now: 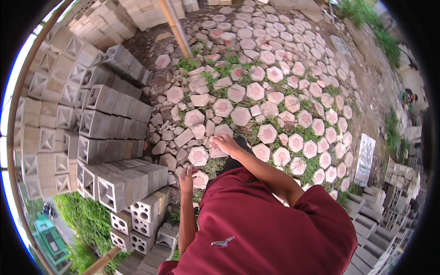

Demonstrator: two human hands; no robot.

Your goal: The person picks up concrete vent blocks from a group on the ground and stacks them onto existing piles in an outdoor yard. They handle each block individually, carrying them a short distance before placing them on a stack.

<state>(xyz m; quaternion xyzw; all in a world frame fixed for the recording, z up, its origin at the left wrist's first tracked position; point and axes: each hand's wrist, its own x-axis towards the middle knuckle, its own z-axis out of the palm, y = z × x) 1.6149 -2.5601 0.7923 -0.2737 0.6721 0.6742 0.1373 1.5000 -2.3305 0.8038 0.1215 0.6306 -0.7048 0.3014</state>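
"Head view, looking down: where are the hands?"

"Low and near each other, ahead of the maroon shirt (275,220). The left hand (186,179) has its fingers bent beside a lower paver (200,180); the right hand (224,144) curls its fingers downward over the pale pieces there. Whether either is pinching anything, I can't tell."

"And the nearest hexagonal paver?"

"That hexagonal paver (198,156) lies flat on the ground between the two hands, face up."

"Why is it all spread like that?"

"My guess: the hexagons sit roughly in rows, facing up, so each has its own spot, with rubble (184,137) filling some gaps. The hollow blocks (121,126) on the left look stacked tight to save room and keep the ground usable."

"What does the paver look like?"

"Six-sided, with a pale, greyish-white border around a pinkish inner hexagon. Its outline looks fairly whole, unlike the uneven broken stones beside it. Weeds (210,80) grow between others farther out."
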